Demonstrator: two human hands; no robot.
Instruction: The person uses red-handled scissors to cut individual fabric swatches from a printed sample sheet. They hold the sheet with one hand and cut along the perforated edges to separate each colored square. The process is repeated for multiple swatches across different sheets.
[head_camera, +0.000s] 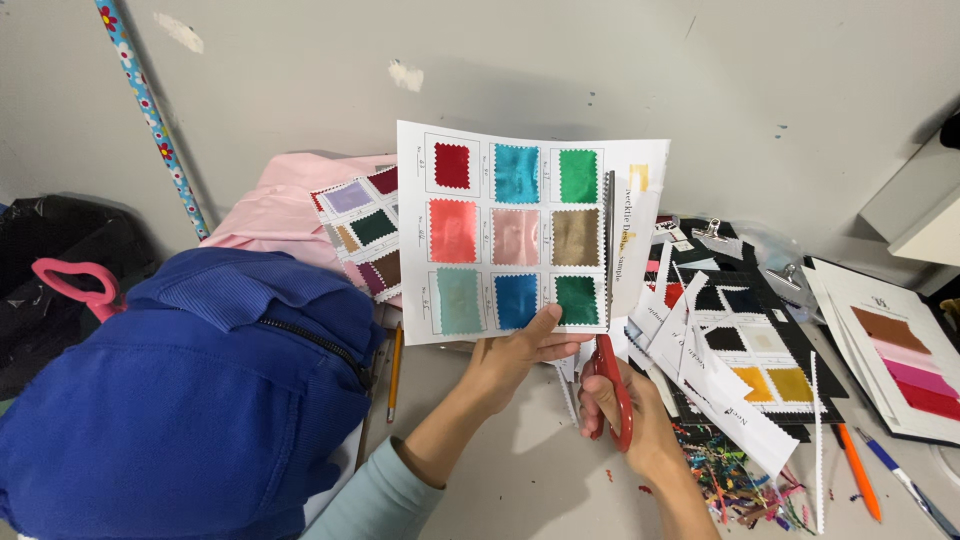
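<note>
My left hand (515, 357) pinches the lower edge of a white sample card (500, 232) and holds it upright; the card carries a grid of coloured fabric swatches with zigzag edges. My right hand (630, 412) grips red-handled scissors (612, 385). Their blades run straight up through the card along the right side of the swatch grid, splitting off a narrow white strip (640, 215) with printed text.
A blue zipped fabric bag (180, 400) lies at left, a pink cloth (290, 205) and another swatch card (365, 232) behind it. More cut sample sheets (745, 355), binder clips (712, 232), a pencil (395, 370), pens (860, 475) and colourful scraps (735, 480) lie at right.
</note>
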